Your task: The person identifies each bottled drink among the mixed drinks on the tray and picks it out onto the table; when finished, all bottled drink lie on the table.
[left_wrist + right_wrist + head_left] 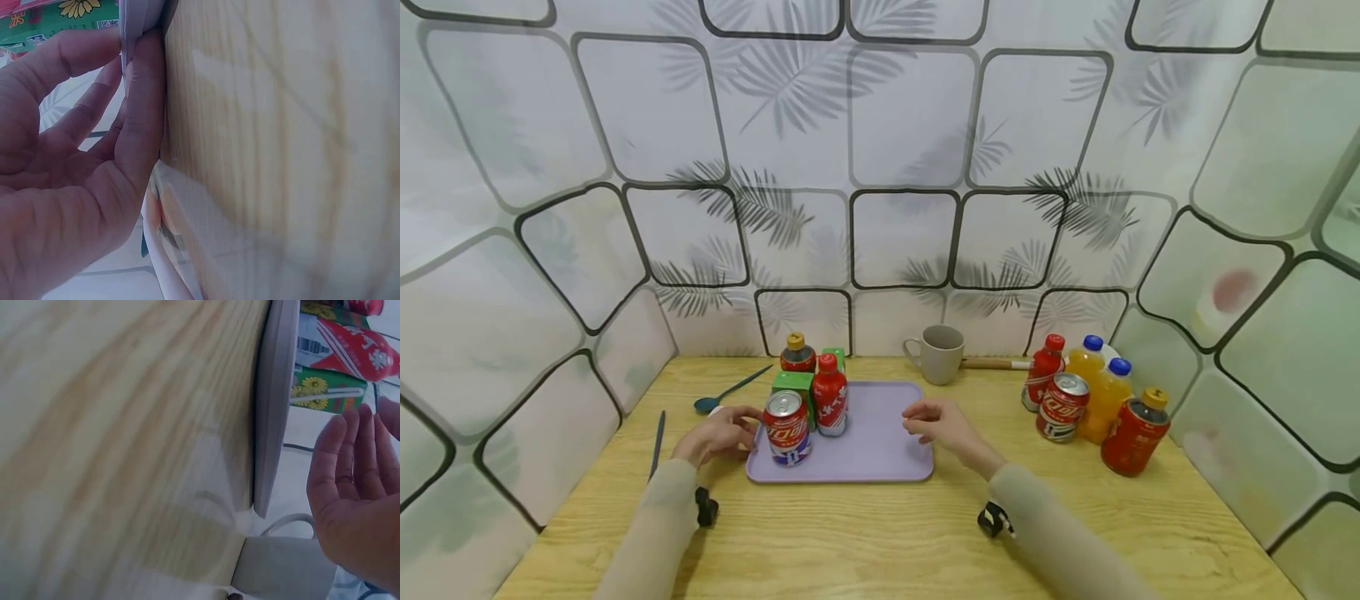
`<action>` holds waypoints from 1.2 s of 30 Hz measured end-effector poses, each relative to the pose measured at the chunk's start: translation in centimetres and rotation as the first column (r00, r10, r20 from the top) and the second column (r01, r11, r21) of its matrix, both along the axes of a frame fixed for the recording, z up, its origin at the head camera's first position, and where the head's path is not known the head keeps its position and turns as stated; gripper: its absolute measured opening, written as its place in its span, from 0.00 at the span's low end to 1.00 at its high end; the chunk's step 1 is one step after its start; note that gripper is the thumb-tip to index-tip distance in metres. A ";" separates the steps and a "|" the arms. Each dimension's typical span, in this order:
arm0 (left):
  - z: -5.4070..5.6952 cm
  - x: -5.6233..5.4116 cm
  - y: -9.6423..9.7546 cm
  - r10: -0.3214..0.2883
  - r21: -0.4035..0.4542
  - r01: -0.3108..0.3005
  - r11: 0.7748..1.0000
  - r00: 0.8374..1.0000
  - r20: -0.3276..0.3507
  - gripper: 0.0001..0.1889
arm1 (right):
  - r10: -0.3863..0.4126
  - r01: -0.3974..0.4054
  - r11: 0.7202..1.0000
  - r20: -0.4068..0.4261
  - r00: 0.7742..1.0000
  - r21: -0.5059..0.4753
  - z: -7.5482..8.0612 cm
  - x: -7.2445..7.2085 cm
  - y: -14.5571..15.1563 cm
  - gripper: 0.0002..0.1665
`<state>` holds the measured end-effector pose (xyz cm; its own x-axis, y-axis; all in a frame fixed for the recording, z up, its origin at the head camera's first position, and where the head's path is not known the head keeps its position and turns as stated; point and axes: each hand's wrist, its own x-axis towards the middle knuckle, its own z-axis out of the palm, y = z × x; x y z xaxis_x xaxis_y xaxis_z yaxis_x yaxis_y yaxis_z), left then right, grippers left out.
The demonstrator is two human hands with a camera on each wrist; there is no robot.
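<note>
Head view puts the tray [880, 454] between the two hands, its long axis running left to right. The left hand [718, 433] is nearer: it pinches the left rim, which the left wrist view shows caught between its digits. The right hand [951, 433], fingers loosely bent and holding nothing, hangs by the right end, apart from the rim. A can [787, 429] stands on the tray's left part, close to the left hand.

From six o'clock, the head view looks forward and down across the yellow wooden table [850, 537]; the wrist views, low, close, tilted, share the lilac rectangular plastic tray [874, 443].
</note>
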<state>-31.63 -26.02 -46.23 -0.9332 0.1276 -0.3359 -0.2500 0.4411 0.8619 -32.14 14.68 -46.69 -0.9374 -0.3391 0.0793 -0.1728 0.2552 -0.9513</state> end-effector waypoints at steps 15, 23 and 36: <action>0.1 0.1 0.1 0.007 -0.012 -0.007 1.000 1.000 0.009 0.33 | 0.125 -0.126 0.991 0.038 0.991 0.042 0.9 -1.6 -5.1 0.24; 0.0 0.0 0.1 0.017 -0.002 -0.017 1.000 1.000 0.001 0.33 | 0.135 -0.136 0.991 0.046 0.990 0.015 1.0 -1.9 -7.0 0.27; 0.1 -0.1 0.0 0.013 0.008 -0.013 1.000 1.000 0.015 0.34 | 0.043 -0.048 0.997 -0.064 0.997 -0.067 2.5 -2.6 -9.8 0.38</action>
